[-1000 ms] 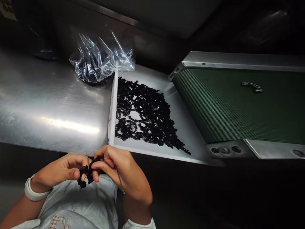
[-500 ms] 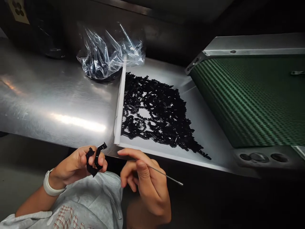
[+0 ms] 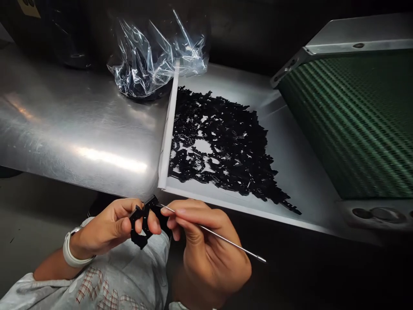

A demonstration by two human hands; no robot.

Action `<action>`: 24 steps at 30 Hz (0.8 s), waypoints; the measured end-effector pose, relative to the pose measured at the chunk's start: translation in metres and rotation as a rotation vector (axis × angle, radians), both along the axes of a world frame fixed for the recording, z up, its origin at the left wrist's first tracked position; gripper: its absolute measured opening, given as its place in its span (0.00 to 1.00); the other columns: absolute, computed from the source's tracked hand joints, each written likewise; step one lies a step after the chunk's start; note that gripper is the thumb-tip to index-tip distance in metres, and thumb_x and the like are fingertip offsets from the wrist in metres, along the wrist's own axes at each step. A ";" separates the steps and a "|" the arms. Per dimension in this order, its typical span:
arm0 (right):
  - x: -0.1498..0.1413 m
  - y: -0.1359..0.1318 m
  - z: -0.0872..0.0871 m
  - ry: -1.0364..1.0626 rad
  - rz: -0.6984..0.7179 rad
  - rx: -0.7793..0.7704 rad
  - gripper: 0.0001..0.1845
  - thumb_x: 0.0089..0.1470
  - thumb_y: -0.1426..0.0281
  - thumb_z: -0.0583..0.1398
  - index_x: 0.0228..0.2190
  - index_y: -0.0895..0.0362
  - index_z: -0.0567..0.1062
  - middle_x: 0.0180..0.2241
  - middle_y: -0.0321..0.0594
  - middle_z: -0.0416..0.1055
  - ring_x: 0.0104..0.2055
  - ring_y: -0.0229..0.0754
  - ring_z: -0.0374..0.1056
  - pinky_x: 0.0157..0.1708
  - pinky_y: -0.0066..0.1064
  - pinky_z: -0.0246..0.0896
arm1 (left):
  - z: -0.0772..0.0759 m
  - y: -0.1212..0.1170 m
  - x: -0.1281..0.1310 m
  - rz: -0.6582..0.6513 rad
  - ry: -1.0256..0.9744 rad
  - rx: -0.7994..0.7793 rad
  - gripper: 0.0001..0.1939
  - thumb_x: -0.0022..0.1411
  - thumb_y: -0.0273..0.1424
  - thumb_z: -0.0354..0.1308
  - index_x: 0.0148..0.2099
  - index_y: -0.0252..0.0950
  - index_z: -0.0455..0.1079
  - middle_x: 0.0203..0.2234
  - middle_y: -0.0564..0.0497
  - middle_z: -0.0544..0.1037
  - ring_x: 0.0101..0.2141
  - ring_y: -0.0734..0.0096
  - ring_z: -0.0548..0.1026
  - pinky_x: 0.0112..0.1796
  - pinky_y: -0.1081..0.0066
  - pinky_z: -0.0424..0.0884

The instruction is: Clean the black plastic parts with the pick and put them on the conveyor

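Observation:
My left hand (image 3: 112,228) grips a black plastic part (image 3: 138,239), a bent piece with an open curved middle, held off the table's front edge. Pinched like a pen in my right hand (image 3: 209,245) is a thin metal rod (image 3: 234,243). Its front tip meets or lies very close to the upper end of the black part; I cannot tell whether it touches. Just beyond my hands, a white tray (image 3: 193,186) bears a wide pile of similar black parts (image 3: 232,146).
A clear plastic bag (image 3: 142,73) with dark contents stands behind the tray's left wall. A green conveyor belt (image 3: 361,120) in a metal frame slopes down on the right. The steel table (image 3: 80,125) stretches to the left, with light glaring off it.
My right hand has brought the metal rod over to the black part, its fingers now closed near the tip. The black part has turned slightly in my left hand. The whole view has shifted.

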State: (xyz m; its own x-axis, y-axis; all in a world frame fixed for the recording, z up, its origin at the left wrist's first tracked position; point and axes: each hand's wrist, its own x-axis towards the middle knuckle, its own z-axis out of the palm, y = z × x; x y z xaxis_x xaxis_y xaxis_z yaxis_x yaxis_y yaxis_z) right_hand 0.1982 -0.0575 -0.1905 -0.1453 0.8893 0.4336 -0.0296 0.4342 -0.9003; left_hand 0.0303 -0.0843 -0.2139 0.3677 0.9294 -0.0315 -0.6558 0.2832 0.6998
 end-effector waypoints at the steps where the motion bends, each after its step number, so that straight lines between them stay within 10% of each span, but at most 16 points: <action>1: -0.002 -0.001 -0.001 -0.012 -0.029 0.028 0.09 0.65 0.75 0.60 0.42 0.50 0.78 0.33 0.39 0.79 0.28 0.38 0.73 0.19 0.27 0.65 | 0.001 0.000 0.001 -0.003 0.011 0.021 0.23 0.61 0.49 0.66 0.28 0.35 0.66 0.28 0.52 0.73 0.36 0.71 0.73 0.42 0.69 0.67; 9: -0.007 -0.002 -0.006 -0.066 -0.006 0.164 0.07 0.66 0.73 0.60 0.43 0.52 0.77 0.37 0.40 0.78 0.30 0.38 0.76 0.26 0.33 0.74 | 0.005 0.000 0.000 -0.006 0.079 0.041 0.24 0.58 0.49 0.67 0.27 0.34 0.66 0.24 0.53 0.68 0.27 0.77 0.61 0.35 0.73 0.67; 24: -0.009 0.003 -0.008 -0.089 -0.028 0.213 0.07 0.66 0.74 0.59 0.41 0.54 0.77 0.37 0.41 0.79 0.34 0.40 0.78 0.29 0.34 0.76 | 0.006 0.003 0.002 0.043 0.112 0.075 0.22 0.58 0.44 0.69 0.26 0.33 0.68 0.24 0.53 0.72 0.30 0.77 0.69 0.36 0.75 0.68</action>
